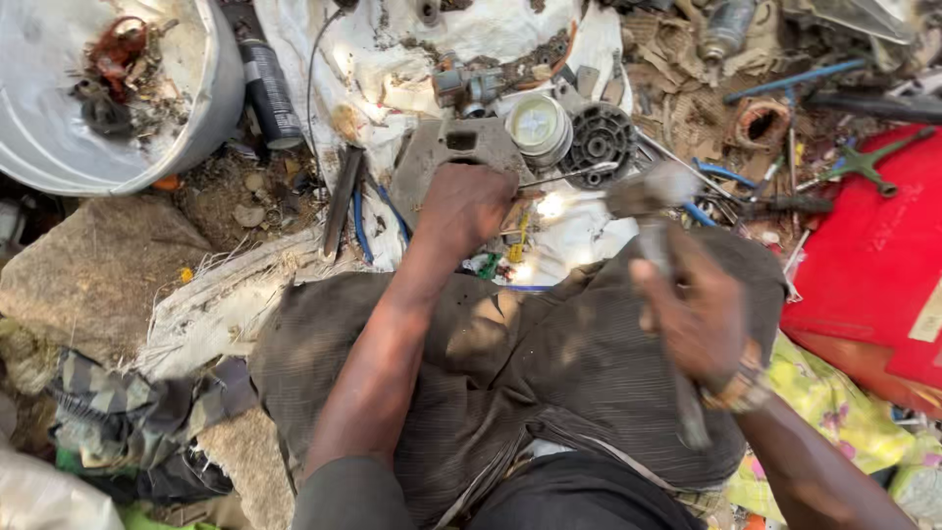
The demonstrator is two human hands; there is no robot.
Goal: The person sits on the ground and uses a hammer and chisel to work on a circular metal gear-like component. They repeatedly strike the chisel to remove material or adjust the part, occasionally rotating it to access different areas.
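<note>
Left hand (pixel 469 204) clenched one thin metal rod (pixel 569 177) against one grey plate (pixel 453 155); right hand (pixel 699 312) gripped one blurred hammer (pixel 655 228).

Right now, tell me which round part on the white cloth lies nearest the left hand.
The pale cream round cap, just beyond the left hand; the dark grey slotted disc lies farther right.
</note>
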